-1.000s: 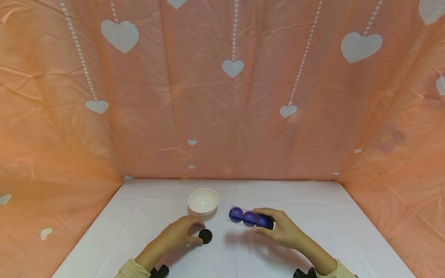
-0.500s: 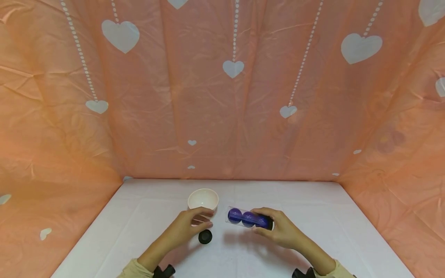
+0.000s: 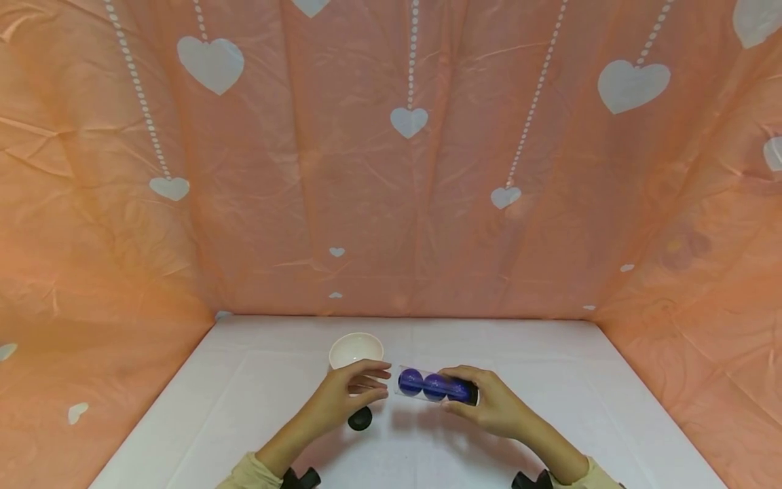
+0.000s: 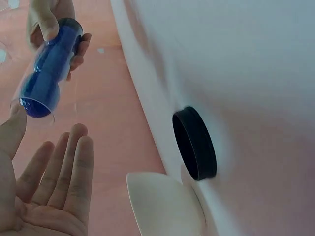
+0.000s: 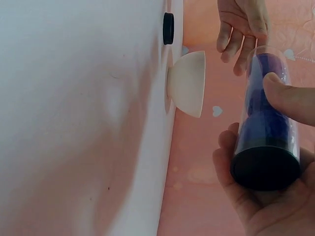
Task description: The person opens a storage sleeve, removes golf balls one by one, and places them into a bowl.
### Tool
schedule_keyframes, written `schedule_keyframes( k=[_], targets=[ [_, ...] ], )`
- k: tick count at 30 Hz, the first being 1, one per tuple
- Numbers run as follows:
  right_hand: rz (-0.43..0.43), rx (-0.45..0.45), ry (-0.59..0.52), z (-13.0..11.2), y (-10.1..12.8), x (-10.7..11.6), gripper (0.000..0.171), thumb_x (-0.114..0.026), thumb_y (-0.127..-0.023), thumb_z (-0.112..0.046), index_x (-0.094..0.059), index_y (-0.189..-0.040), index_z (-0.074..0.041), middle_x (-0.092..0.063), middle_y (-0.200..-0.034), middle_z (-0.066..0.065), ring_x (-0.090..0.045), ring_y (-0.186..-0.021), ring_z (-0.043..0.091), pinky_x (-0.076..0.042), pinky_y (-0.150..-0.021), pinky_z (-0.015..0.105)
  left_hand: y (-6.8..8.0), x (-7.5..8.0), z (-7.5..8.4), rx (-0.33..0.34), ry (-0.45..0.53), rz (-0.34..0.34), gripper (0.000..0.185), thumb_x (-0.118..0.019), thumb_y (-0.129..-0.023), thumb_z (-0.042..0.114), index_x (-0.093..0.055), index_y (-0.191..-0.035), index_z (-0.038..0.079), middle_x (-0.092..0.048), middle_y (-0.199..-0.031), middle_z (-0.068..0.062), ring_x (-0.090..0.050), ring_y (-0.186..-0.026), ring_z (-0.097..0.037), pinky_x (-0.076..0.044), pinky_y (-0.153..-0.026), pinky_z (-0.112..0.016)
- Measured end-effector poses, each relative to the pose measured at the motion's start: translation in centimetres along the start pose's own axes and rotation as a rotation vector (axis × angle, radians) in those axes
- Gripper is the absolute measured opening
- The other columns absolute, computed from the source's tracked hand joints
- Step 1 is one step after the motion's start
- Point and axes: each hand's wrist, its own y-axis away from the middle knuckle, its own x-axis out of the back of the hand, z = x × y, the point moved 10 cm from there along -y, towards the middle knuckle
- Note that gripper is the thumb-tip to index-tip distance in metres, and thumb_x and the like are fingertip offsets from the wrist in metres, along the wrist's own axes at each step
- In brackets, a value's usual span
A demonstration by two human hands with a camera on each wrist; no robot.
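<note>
My right hand [image 3: 497,404] grips a clear tube [image 3: 400,389] by its black-capped end [image 5: 266,168], fingers on one side and thumb on the other. Several glittery blue-purple balls [image 3: 435,387] sit in a row inside it. The tube lies nearly level above the table, its uncapped end pointing left. Just off that end, my left hand [image 3: 332,401] holds nothing, fingers extended and thumb apart, palm showing in the left wrist view. Below the left hand a round black lid [image 4: 202,142] lies on the table, hollow side up.
A white bowl [image 3: 356,345] stands behind the left hand, which partly covers it in the head view. White cloth covers the table [image 3: 519,353]. Orange sheeting [image 3: 427,224] with white hearts rises behind it and at both sides.
My left hand has left the black lid, rising and moving right to the tube's uncapped end, its fingers overlapping the bowl's near side. The right hand and tube have barely shifted.
</note>
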Motion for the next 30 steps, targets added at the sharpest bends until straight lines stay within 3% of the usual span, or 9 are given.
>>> schedule_keyframes(
  k=[15, 30],
  targets=[
    [-0.030, 0.018, 0.042, -0.9, -0.4, 0.0, 0.040, -0.084, -0.096, -0.024, -0.073, -0.133, -0.011, -0.076, -0.124, 0.004, -0.070, -0.105, 0.010, -0.061, -0.091, 0.031, -0.3, -0.9, 0.0, 0.054, 0.006, 0.023, 0.039, -0.081, -0.098, 0.018, -0.072, -0.135, 0.010, -0.078, -0.121, -0.007, -0.078, -0.104, -0.020, -0.063, -0.090, -0.027],
    [-0.037, 0.057, 0.083, -1.2, -0.7, 0.2, 0.039, -0.086, -0.094, -0.023, -0.073, -0.130, -0.015, -0.075, -0.113, -0.004, -0.067, -0.096, 0.005, -0.061, -0.086, 0.029, -0.4, -1.3, -0.4, 0.047, 0.047, 0.017, 0.042, -0.083, -0.096, 0.015, -0.070, -0.134, 0.001, -0.078, -0.121, -0.011, -0.078, -0.103, -0.019, -0.064, -0.086, -0.024]
  ],
)
